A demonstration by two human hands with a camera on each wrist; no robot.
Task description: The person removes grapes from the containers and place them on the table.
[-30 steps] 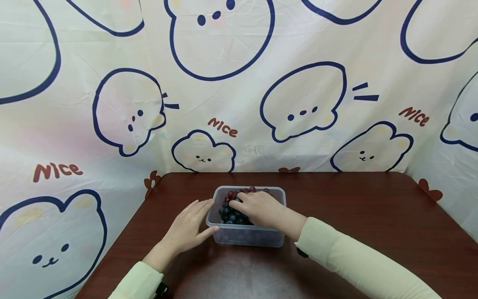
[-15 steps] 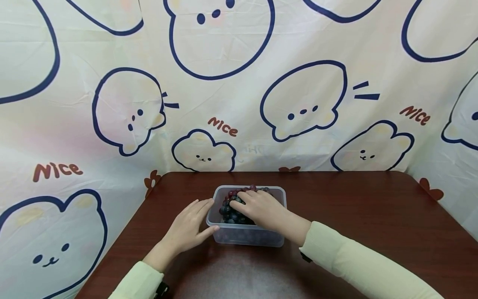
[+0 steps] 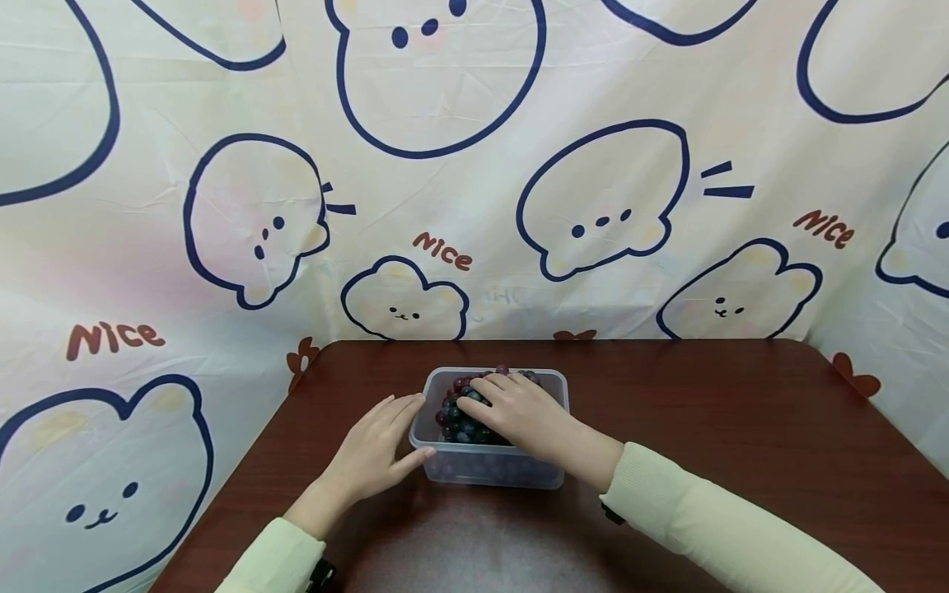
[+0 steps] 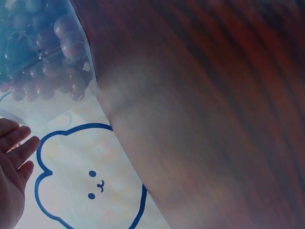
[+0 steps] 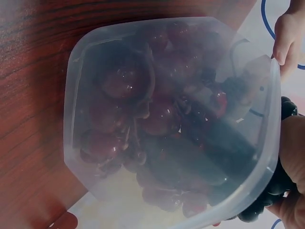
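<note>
On the table stands a clear plastic box (image 3: 493,467) with red grapes (image 5: 157,114) showing through its wall. A bunch of dark grapes (image 3: 467,428) lies on top of them, up near the rim. My right hand (image 3: 522,412) reaches over the near rim and grips the dark bunch, its fingers bent down among the grapes; the fingertips are hidden. My left hand (image 3: 381,449) is beside the box's left end, fingers straight, with fingertips and thumb right at the rim. In the left wrist view that hand's fingers (image 4: 19,152) extend beneath the grape-filled box.
The dark red-brown wooden table (image 3: 704,412) extends around the box on every side. Behind it and at the sides hangs a pale cloth (image 3: 489,206) printed with blue-outlined bears. Both forearms wear light sleeves (image 3: 667,494).
My right hand has shifted slightly to the right and up with the dark grapes beneath it. My left hand and the box have stayed in place.
</note>
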